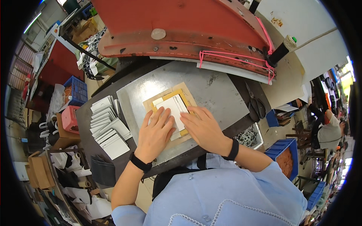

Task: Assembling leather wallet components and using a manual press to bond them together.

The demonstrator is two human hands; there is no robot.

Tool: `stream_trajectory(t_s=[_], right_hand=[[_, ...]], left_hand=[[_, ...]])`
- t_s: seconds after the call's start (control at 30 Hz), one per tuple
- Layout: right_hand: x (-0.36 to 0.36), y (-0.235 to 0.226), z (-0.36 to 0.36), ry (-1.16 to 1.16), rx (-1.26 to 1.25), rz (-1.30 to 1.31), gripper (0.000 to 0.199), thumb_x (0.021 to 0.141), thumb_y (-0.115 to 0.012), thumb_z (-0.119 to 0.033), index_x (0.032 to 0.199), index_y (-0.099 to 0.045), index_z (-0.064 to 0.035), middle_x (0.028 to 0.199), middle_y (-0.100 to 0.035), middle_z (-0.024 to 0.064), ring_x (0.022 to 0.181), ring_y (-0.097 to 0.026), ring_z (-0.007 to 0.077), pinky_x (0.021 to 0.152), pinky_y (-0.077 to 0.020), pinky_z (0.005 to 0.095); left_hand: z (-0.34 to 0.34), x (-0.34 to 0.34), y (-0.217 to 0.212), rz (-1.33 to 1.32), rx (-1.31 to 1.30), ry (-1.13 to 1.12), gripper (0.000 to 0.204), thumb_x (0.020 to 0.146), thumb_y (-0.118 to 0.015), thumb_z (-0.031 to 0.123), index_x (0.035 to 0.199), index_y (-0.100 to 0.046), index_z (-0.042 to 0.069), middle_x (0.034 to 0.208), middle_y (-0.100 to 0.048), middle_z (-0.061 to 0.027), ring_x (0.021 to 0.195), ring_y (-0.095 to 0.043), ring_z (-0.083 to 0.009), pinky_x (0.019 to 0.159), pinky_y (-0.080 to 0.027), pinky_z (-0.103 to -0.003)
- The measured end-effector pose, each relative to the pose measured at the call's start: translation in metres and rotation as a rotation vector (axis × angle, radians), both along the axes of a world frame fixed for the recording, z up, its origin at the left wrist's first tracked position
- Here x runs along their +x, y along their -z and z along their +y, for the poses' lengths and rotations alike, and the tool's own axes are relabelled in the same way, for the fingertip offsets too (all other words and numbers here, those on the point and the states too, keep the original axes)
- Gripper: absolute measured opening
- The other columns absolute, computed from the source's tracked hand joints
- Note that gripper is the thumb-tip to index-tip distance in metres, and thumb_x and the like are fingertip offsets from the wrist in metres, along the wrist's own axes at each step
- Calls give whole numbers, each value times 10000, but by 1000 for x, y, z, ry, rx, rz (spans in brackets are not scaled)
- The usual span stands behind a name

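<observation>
A white card with dark thin lines lies on a yellow frame, which rests on a tan board around the middle of the metal plate; the left hand lies over the plate's near half, its fingers spread and loosely bent, the tips resting on the lower left part of the card without clenching, while the right hand comes in over the plate's right half, its fingers outstretched and unclenched, the tips at the card's right edge, and both wrists wear a black band; to the left of the plate, on the dark table, many pale pieces lie fanned in an overlapping row; just beyond the plate's right corner lie black-handled scissors; past the plate's far side stands a red machine with pink string tied along its lower edge, and near the plate's near right side a white tray holds small metallic bits
</observation>
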State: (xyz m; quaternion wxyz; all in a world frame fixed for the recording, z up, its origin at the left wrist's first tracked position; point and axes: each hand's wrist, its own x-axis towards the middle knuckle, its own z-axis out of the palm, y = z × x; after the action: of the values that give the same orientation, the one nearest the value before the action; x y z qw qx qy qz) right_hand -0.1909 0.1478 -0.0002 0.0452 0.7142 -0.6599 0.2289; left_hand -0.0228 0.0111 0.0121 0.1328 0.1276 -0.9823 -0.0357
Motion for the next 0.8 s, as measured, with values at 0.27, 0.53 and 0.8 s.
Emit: stream_trajectory(t_s=[0.27, 0.53, 0.8], right_hand=[[-10, -1, 12, -110, 53, 18, 342, 884, -596, -98, 1203, -614, 24, 1270, -618, 124, 1223, -536, 288, 1051, -419, 427], [-206, -95, 46, 794, -796, -229, 670, 896, -724, -357, 1350, -470, 65, 1325, -514, 225, 1211, -516, 304, 1059, -384, 395], [-274, -82, 35, 427, -727, -970, 453, 841, -779, -119, 1201, -531, -2, 1042, -622, 80, 931, -602, 154, 828, -495, 292]], left_hand=[[-3, -5, -6, -43, 31, 45, 345, 864, -698, 193, 1172, -606, 69, 1333, -588, -96, 1314, -495, -273, 1109, -348, -467], [9, 7, -49, 240, 225, -6, 429, 843, -708, 138, 1246, -607, 31, 1320, -591, -154, 1279, -519, -343, 1054, -405, -429], [100, 61, -214, 686, 592, 584, 319, 788, -717, 54, 1102, -672, 21, 1191, -651, -192, 1052, -656, -342, 860, -533, -399]])
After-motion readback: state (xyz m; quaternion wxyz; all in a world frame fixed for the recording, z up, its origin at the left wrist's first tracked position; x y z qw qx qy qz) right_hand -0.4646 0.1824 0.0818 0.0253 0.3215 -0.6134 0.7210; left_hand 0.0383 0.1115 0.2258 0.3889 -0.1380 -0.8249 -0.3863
